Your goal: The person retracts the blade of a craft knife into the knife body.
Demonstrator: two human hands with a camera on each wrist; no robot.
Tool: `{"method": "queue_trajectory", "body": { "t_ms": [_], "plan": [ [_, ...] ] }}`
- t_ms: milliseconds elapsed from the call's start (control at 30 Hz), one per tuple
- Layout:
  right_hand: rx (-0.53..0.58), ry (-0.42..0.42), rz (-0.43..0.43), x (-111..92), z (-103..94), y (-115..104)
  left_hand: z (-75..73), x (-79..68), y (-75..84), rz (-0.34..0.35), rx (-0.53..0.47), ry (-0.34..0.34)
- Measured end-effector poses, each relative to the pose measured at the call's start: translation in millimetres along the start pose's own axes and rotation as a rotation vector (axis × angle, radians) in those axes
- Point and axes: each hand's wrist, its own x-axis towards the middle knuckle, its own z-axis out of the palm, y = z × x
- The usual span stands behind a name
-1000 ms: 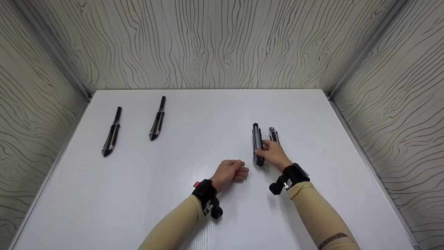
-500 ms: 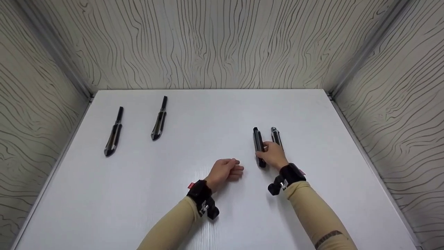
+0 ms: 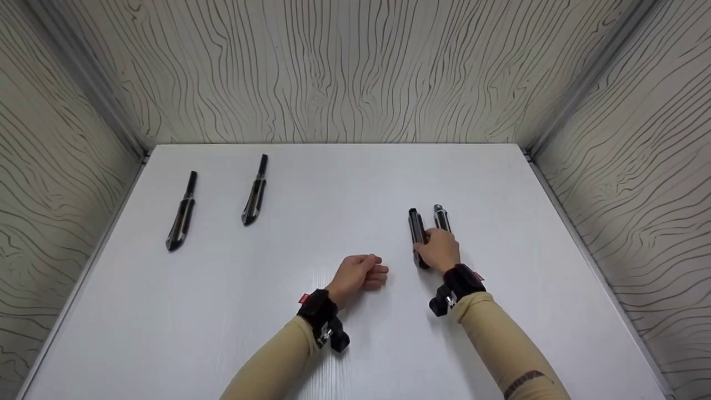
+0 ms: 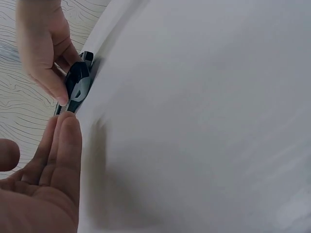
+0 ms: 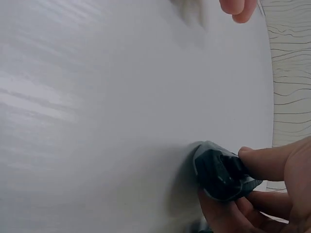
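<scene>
Toward the right of the table, my right hand (image 3: 440, 250) grips a black and silver utility knife (image 3: 416, 223) between thumb and fingers. In the right wrist view the knife's dark end (image 5: 216, 174) faces the camera, with the thumb on one side and fingers on the other. A second utility knife (image 3: 441, 218) lies just to its right, its lower part hidden behind the right hand. My left hand (image 3: 358, 275) is held to the left of the gripped knife, holding nothing, its fingers (image 4: 68, 145) extended in the left wrist view.
Two more utility knives lie at the left with dark blades extended: one far left (image 3: 181, 222), the other (image 3: 254, 200) to its right. Wood-grain panels (image 3: 333, 72) stand behind and on both sides of the white table (image 3: 222, 311).
The knife in my right hand has turned over from its slotted, dotted side to a smoother dark side and moved slightly toward me. My left hand has shifted slightly left.
</scene>
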Motion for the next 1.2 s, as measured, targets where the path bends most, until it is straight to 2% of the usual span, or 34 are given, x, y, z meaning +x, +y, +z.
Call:
{"method": "queue_trajectory", "body": {
  "t_ms": [300, 667, 867, 1033, 1200],
  "plan": [
    [-0.118, 0.073, -0.011, -1.7, 1.5, -4.8, -2.0, -3.4, 4.8, 0.012, 0.0, 0.008],
    [-0.187, 0.085, -0.054, -1.6, 5.5, -0.7, -4.4, -3.0, 2.5, 0.034, -0.017, 0.012],
    [-0.216, 0.085, -0.059, 0.0, 4.7, -1.0, -6.7, -4.5, 8.4, 0.041, -0.011, 0.027],
    [-0.198, 0.092, -0.053, 0.8, -2.7, -4.8, -17.7, -4.0, 17.0, 0.051, 0.021, 0.031],
    [-0.161, 0.102, -0.053, 1.0, -11.3, -11.5, -38.1, -3.6, 33.4, 0.084, 0.11, 0.072]
  ]
}}
